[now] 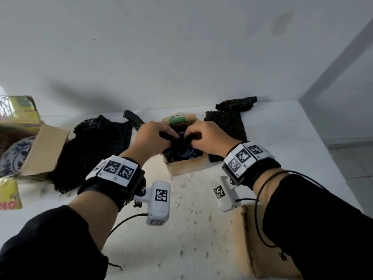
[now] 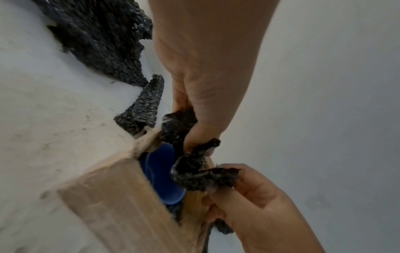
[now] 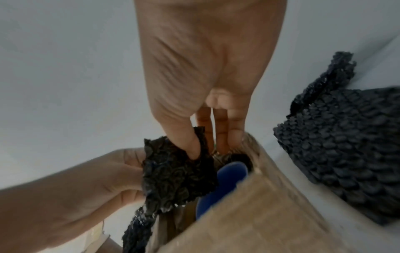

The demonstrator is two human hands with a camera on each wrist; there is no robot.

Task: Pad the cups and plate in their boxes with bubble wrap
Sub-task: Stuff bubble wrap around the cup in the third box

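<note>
A small open cardboard box [image 1: 187, 165] stands at the middle of the white table with a blue cup [image 1: 182, 153] inside it. Both hands hover over its mouth and pinch one crumpled piece of black bubble wrap [image 1: 176, 139] between them. My left hand [image 1: 166, 134] holds its left end and my right hand [image 1: 191, 136] its right end. In the left wrist view the bubble wrap piece [image 2: 194, 172] hangs over the blue cup [image 2: 160, 171]. From the right wrist, the thumb presses into the bubble wrap piece [image 3: 177, 179] beside the blue cup [image 3: 225, 181].
A large black bubble wrap sheet [image 1: 96, 146] lies left of the box, another sheet [image 1: 228, 120] right of it. At far left an open carton [image 1: 44, 150] holds a blue-and-white plate [image 1: 14, 156]. A second cardboard box [image 1: 252, 243] sits near my right forearm. A wall stands close behind.
</note>
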